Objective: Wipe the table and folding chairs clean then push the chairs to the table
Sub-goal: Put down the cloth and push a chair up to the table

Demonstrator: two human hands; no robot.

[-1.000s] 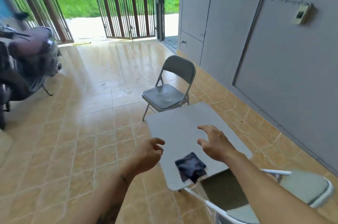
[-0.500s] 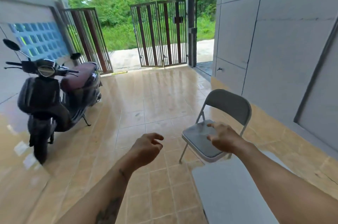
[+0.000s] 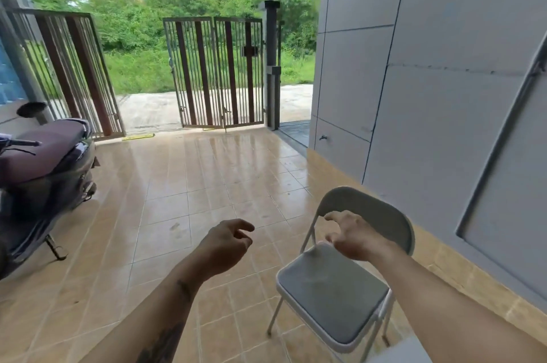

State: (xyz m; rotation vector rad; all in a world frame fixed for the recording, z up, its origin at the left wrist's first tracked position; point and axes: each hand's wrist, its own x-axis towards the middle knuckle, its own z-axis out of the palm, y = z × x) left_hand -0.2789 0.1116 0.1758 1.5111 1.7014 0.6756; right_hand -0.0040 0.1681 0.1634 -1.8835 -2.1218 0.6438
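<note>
A grey folding chair (image 3: 334, 291) stands unfolded on the tiled floor at the lower right, its seat facing me. My right hand (image 3: 353, 237) hovers over the seat in front of the backrest, fingers curled and apart, holding nothing. My left hand (image 3: 226, 244) hangs in the air left of the chair, fingers loosely bent and empty. Only a pale corner of the table (image 3: 396, 355) shows at the bottom edge. The cloth is out of view.
A dark scooter (image 3: 41, 182) is parked at the left. A grey wall (image 3: 429, 96) runs along the right. Barred metal gates (image 3: 214, 72) stand at the far end, with a gap between them. Glossy tan tiles (image 3: 183, 194) cover the floor.
My view has lifted and moved forward: the table, the cloth and the near chair have dropped out of sight. The far chair is now close, with both hands reaching toward it.
</note>
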